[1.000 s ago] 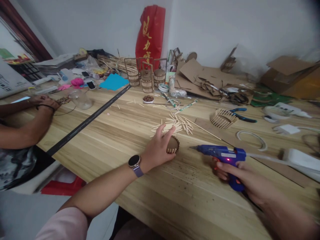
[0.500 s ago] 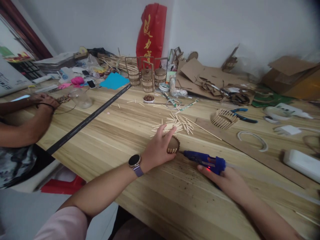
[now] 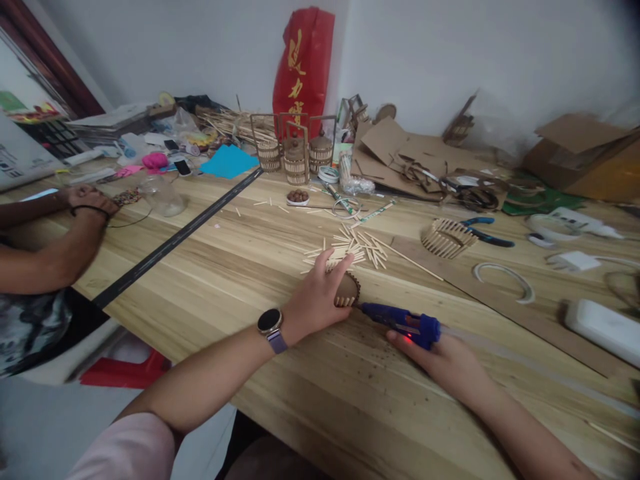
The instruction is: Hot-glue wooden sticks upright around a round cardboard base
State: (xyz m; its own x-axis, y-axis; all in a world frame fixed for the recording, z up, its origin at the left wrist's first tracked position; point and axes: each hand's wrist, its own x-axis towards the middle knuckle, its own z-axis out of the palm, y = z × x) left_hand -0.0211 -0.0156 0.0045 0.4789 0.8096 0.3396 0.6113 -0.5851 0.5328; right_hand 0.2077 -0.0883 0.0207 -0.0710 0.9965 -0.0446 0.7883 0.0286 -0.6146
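A small round brown cardboard base [image 3: 347,288] edged with short wooden sticks lies on the table. My left hand [image 3: 316,293], a watch on its wrist, spans this base, thumb at the near edge and fingers reaching over the far side; part of the base is hidden beneath it. In my right hand [image 3: 440,357] is a blue hot glue gun [image 3: 403,322] with a red light lit. Its nozzle points left, at the near right rim of the base; whether it touches I cannot tell. Loose cut sticks [image 3: 367,247] are scattered just beyond my left fingers.
Right of the sticks are a stick-walled ring [image 3: 449,238], pliers [image 3: 487,232], a white curved strip [image 3: 505,280] and a white power strip [image 3: 605,330]. Small lidded baskets [image 3: 297,163] stand at the back. Another person's hands [image 3: 90,200] rest at the left.
My right hand has brought the glue gun slightly left, so its nozzle is closer to the base's rim. My left hand and the base have stayed in place.
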